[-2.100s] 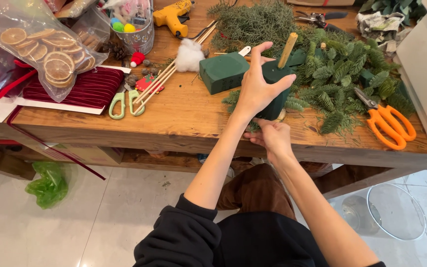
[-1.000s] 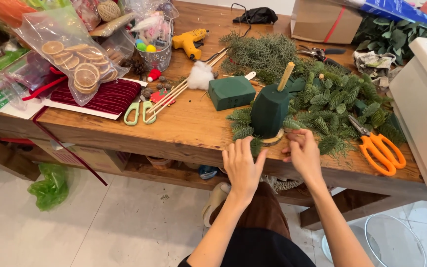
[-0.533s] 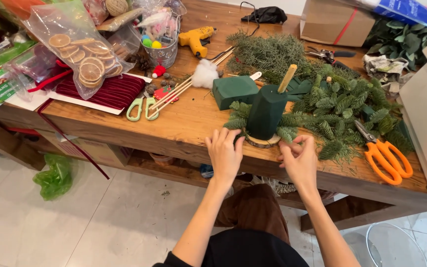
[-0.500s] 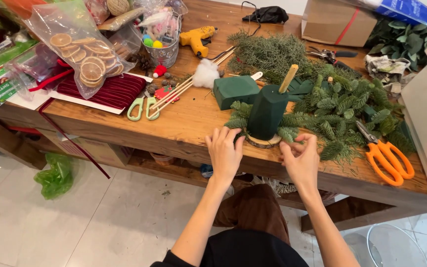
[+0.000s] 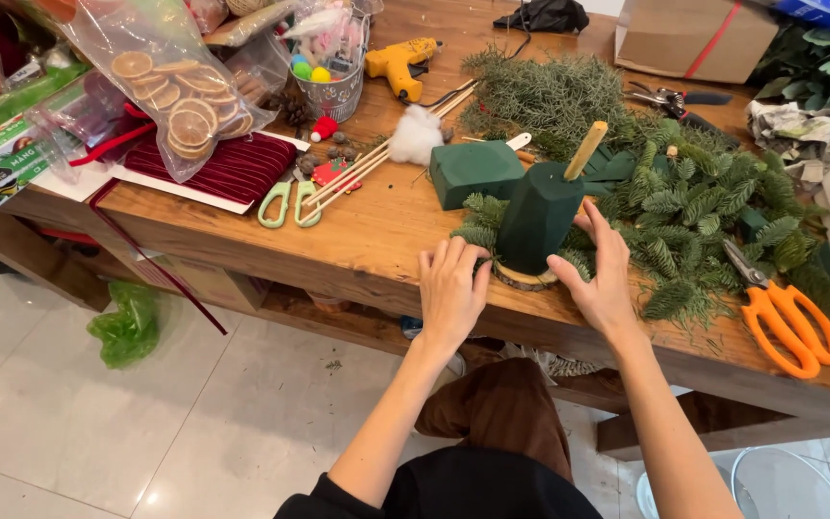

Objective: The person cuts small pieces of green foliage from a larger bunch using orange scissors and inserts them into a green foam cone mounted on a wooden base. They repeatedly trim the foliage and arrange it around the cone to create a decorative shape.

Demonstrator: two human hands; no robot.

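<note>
A dark green foam cone [image 5: 538, 216] stands upright on a round wood slice [image 5: 523, 279] near the table's front edge, with a wooden stick [image 5: 585, 151] poking out of its top. Short evergreen sprigs [image 5: 480, 216] ring its base. My left hand [image 5: 451, 288] lies flat at the left of the base, fingertips on the sprigs there. My right hand [image 5: 603, 274] is spread at the right of the cone, fingers touching its lower side and the greenery. Neither hand holds anything.
A green foam block [image 5: 474, 173] lies behind the cone. Evergreen branches [image 5: 684, 207] pile to the right, beside orange scissors [image 5: 785, 322]. Green-handled scissors [image 5: 282, 203], skewers, a yellow glue gun [image 5: 398, 63], a bag of dried orange slices [image 5: 171, 91] and red ribbon [image 5: 208, 168] crowd the left.
My left hand came off the top of the cone. Both hands dropped to the table edge, then slid forward to either side of the cone's base. The camera moved closer.
</note>
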